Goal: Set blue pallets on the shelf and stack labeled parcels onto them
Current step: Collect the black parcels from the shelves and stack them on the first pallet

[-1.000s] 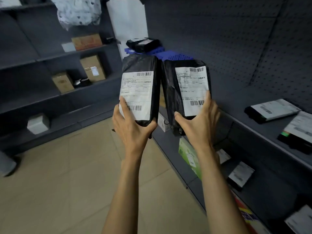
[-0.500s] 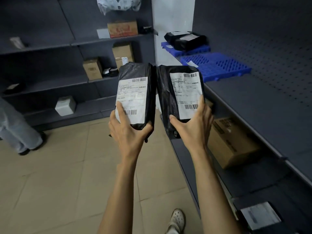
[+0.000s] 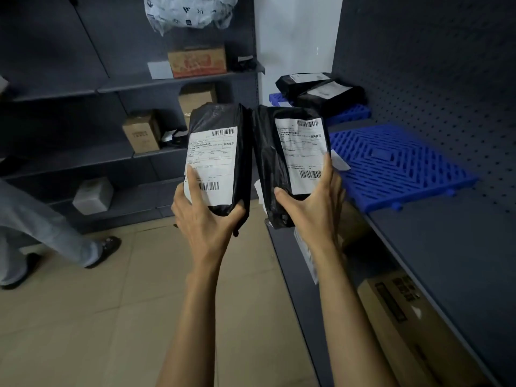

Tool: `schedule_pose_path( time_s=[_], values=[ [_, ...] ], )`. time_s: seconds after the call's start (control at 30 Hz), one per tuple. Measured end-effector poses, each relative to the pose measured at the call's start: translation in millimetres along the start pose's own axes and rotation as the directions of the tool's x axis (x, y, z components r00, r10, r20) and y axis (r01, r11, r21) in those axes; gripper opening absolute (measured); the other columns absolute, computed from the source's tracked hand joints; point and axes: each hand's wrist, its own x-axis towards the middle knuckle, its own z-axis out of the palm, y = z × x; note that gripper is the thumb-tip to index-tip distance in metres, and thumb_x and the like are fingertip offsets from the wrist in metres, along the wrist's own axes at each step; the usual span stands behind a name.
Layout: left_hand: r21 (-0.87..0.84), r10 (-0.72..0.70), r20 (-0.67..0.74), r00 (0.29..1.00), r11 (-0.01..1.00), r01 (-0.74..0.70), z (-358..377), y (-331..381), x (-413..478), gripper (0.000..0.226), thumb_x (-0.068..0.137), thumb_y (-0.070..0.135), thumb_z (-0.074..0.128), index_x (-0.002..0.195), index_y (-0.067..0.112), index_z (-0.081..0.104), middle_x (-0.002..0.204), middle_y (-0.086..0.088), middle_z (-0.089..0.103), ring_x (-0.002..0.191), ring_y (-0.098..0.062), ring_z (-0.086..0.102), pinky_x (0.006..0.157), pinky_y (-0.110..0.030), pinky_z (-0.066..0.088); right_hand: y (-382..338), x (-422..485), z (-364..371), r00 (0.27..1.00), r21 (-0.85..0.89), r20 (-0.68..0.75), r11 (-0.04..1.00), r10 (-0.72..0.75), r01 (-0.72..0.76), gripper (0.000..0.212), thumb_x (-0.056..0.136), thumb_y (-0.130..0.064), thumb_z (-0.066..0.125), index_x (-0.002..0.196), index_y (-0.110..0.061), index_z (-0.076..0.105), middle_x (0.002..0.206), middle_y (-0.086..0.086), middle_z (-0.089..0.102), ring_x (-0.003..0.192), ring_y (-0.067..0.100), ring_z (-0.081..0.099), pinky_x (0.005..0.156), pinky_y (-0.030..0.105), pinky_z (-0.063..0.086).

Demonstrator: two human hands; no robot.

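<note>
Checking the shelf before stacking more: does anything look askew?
Mostly tidy. The near blue pallet sits skewed to the shelf edge, and a loose white slip lies at its left edge.

On the far shelving a white printed bag (image 3: 192,12) sits up top, with an orange-printed carton (image 3: 197,61) on the shelf below it. Lower down stand two brown boxes (image 3: 142,132), and a white box (image 3: 93,195) near the floor. Someone's grey trouser leg (image 3: 42,227) and dark shoe (image 3: 104,251) cross the tiles (image 3: 83,317). A big carton (image 3: 405,317) lies under my shelf.
</note>
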Motion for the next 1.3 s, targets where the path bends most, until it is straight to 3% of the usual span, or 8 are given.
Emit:
schedule_pose_path(
  time_s=[0.23, 0.43, 0.67, 1.07, 1.3],
  values=[
    [-0.042, 0.025, 0.071, 0.997, 0.999, -0.022, 84, -14, 105, 0.115, 0.058, 0.07, 0.054, 0.157, 0.024, 0.015, 0.146, -0.012, 0.033, 0.134, -0.03, 0.03, 0.11, -0.042, 0.026, 12, 100, 68, 0.998, 0.02, -0.048, 0.999, 0.041, -0.04, 0.114, 0.066, -0.051, 0.077, 0.156, -0.026, 0.011, 0.148, 0.007, 0.032, 0.135, 0.023, 0.028, 0.11, 0.042, 0.028],
    [-0.12, 0.106, 0.142, 0.984, 0.989, -0.089, 155, -13, 231, 0.113, 0.057, 0.07, 0.054, 0.155, 0.027, 0.02, 0.148, -0.013, 0.033, 0.133, -0.03, 0.03, 0.11, -0.044, 0.026, -1, 210, 133, 0.983, 0.014, -0.164, 0.997, 0.078, -0.077, 0.097, 0.065, -0.047, 0.08, 0.145, -0.022, 0.031, 0.141, 0.004, 0.04, 0.129, 0.023, 0.036, 0.106, 0.04, 0.035],
    [-0.218, 0.224, 0.233, 0.946, 0.96, -0.174, 229, 9, 353, 0.084, 0.062, 0.06, 0.066, 0.139, 0.04, 0.038, 0.142, -0.008, 0.038, 0.132, -0.027, 0.034, 0.108, -0.048, 0.033, -11, 318, 171, 0.95, -0.057, -0.29, 0.989, 0.118, -0.14, 0.087, 0.068, -0.048, 0.079, 0.139, -0.022, 0.036, 0.14, 0.005, 0.041, 0.127, 0.026, 0.037, 0.105, 0.045, 0.036],
    [-0.301, 0.363, 0.405, 0.839, 0.92, -0.252, 364, 111, 414, 0.079, 0.066, 0.066, 0.071, 0.136, 0.042, 0.043, 0.142, -0.01, 0.037, 0.134, -0.032, 0.032, 0.11, -0.048, 0.03, 47, 434, 134, 0.869, -0.128, -0.417, 0.929, 0.267, -0.347, 0.085, 0.073, -0.063, 0.069, 0.14, -0.03, 0.029, 0.145, 0.008, 0.035, 0.13, 0.03, 0.034, 0.099, 0.042, 0.038],
    [-0.202, 0.368, 0.505, 0.781, 0.93, -0.307, 417, 139, 407, 0.082, 0.067, 0.077, 0.062, 0.137, 0.039, 0.042, 0.147, -0.012, 0.031, 0.131, -0.035, 0.032, 0.105, -0.048, 0.03, 84, 467, 120, 0.845, -0.235, -0.397, 0.85, 0.358, -0.471, 0.089, 0.071, -0.069, 0.065, 0.143, -0.031, 0.028, 0.147, 0.011, 0.03, 0.132, 0.035, 0.029, 0.105, 0.049, 0.035]
  ],
)
